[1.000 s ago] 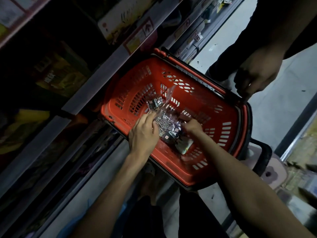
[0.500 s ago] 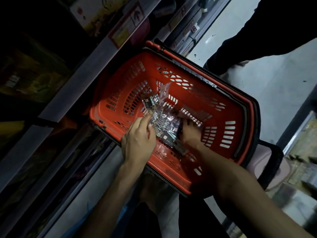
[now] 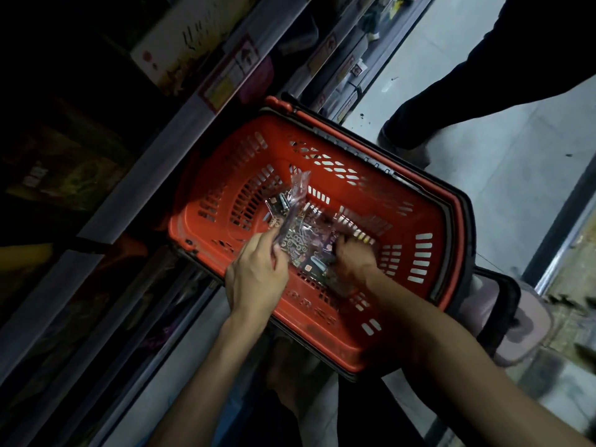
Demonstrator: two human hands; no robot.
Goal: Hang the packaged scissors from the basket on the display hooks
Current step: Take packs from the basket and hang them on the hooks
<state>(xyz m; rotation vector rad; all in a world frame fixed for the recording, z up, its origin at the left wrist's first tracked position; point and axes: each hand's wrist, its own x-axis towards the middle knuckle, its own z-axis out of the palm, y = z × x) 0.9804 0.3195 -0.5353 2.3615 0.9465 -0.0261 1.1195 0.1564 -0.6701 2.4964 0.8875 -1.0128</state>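
Note:
A red plastic basket [image 3: 416, 269] sits on the floor in front of me. Several clear packets of small scissors [image 3: 301, 235] lie in a pile on its bottom. My left hand [image 3: 258, 272] reaches in from the near side and pinches one long packet [image 3: 295, 196] that stands up out of the pile. My right hand [image 3: 353, 259] is deeper in the basket, fingers curled down into the packets; whether it grips one is hidden. No display hooks are in sight.
Dark store shelves [image 3: 154, 150] with boxed goods run along the left. Another person's dark-trousered leg and shoe [image 3: 416, 130] stand on the pale floor just beyond the basket. A low pink stool [image 3: 516, 321] sits at the right.
The other person's hand has let go of the basket rim and left the view. Both my hands stay in the packet pile, the right one digging slightly deeper.

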